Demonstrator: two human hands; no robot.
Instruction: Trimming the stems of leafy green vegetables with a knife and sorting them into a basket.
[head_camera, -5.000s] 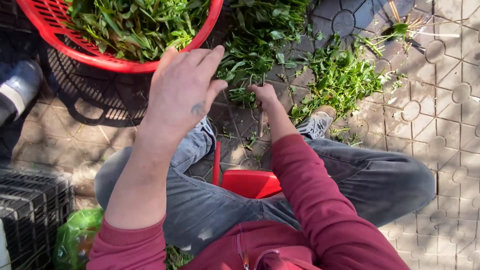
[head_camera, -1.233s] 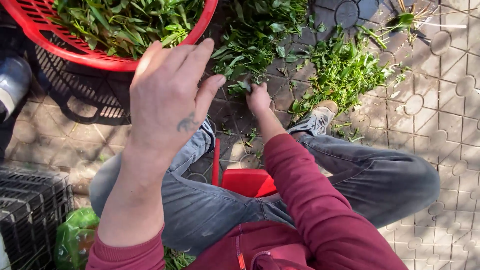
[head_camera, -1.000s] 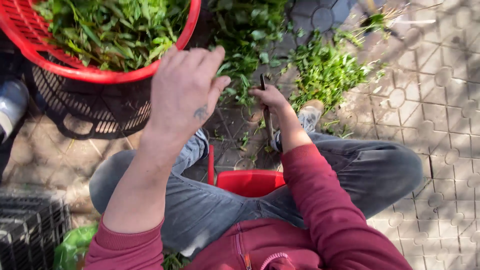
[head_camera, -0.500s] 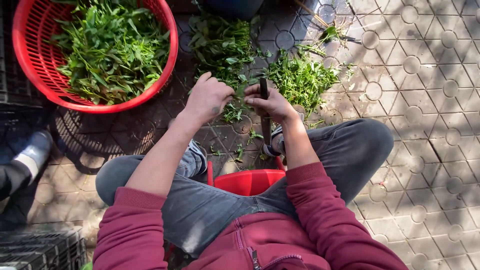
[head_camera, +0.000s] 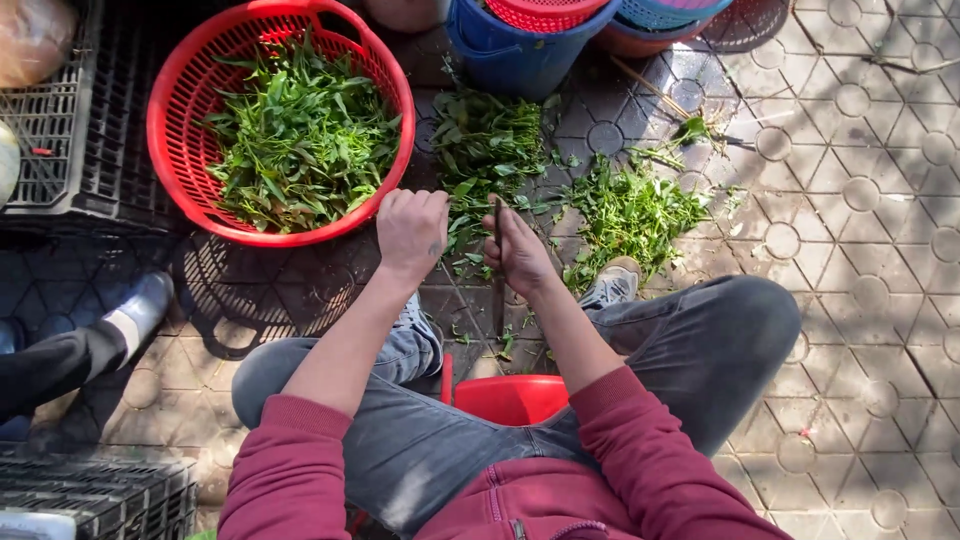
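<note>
Sitting on a red stool, the person has the right hand closed tight around a knife whose blade points down toward the stool, and the left hand is curled into a fist just beside it, though I cannot tell if it holds anything. Just past both hands lies a pile of green leaves on the paved ground, with a second leafy pile beyond the right hand. Beyond the left hand, close by, sits a red basket full of greens.
</note>
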